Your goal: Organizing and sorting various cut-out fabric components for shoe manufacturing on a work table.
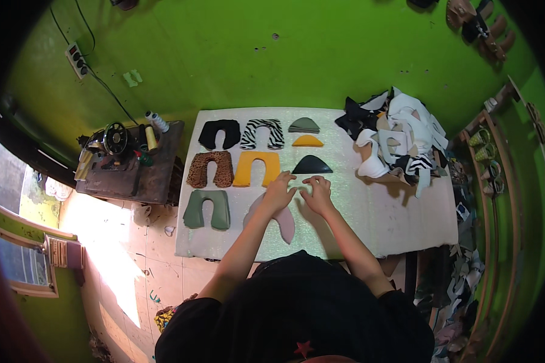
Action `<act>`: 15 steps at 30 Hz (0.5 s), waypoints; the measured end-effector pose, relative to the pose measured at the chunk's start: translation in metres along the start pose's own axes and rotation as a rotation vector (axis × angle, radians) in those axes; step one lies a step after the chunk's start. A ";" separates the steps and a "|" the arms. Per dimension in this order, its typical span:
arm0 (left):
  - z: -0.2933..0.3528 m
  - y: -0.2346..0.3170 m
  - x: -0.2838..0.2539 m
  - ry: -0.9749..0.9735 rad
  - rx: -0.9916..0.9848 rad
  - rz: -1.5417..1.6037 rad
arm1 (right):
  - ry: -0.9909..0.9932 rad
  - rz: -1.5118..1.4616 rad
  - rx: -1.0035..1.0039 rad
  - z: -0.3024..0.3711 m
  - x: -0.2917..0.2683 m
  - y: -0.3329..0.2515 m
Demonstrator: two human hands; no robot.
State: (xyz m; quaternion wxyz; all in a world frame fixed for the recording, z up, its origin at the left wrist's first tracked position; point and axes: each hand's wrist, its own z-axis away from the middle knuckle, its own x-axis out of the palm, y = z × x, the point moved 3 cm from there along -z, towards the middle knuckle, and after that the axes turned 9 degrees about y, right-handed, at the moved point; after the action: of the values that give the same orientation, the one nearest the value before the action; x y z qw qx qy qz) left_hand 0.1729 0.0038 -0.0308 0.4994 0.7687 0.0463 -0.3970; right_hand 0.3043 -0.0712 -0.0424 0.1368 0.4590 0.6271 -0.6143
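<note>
My left hand (278, 192) is over a pink U-shaped piece (286, 227), hiding much of it; its fingers are spread, tips near the left corner of a black half-moon piece (312, 165). Just to the right, my right hand (318, 195) hovers below that black piece with bent fingers, thumb apart, and nothing visible in them. Beyond lie a yellow half-moon piece (308, 141) and a stack of grey-green ones (304, 125). Leftward are U-shaped pieces: yellow (243, 169), zebra-print (262, 131), black (219, 130), leopard-print (200, 170) and grey-green (195, 212).
A heap of white, black and patterned scraps (399, 130) covers the back right of the pale table (406, 221). At left stands a sewing machine (116, 139) with thread spools (150, 137). Wooden racks with sandals (483, 145) line the right wall.
</note>
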 end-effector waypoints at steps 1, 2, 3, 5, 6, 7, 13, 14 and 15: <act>-0.001 0.010 0.010 -0.010 0.009 0.007 | 0.018 0.005 0.032 0.002 -0.010 0.007; -0.002 0.020 0.019 -0.023 0.010 0.072 | 0.037 0.002 0.043 0.005 -0.019 0.014; -0.002 0.028 0.028 -0.037 0.011 0.135 | 0.045 0.009 0.053 0.007 -0.029 0.018; -0.007 0.043 0.042 -0.073 0.043 0.143 | 0.093 0.003 0.049 0.009 -0.050 0.025; -0.010 0.053 0.047 -0.085 0.052 0.169 | 0.101 0.010 0.056 0.008 -0.061 0.031; -0.013 0.062 0.053 -0.096 0.062 0.194 | 0.162 0.019 0.013 0.006 -0.074 0.035; -0.031 0.105 0.083 -0.140 0.138 0.231 | 0.459 0.072 -0.033 -0.033 -0.157 0.074; -0.034 0.111 0.087 -0.157 0.139 0.249 | 0.503 0.093 -0.014 -0.042 -0.168 0.084; -0.036 0.115 0.089 -0.153 0.141 0.250 | 0.504 0.094 -0.019 -0.050 -0.176 0.090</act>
State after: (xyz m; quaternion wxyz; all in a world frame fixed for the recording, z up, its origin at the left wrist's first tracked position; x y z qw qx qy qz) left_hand 0.3078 -0.0537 0.0014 0.4917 0.7692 -0.1159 -0.3913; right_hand 0.4862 -0.1137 0.0399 0.0090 0.6250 0.6250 -0.4676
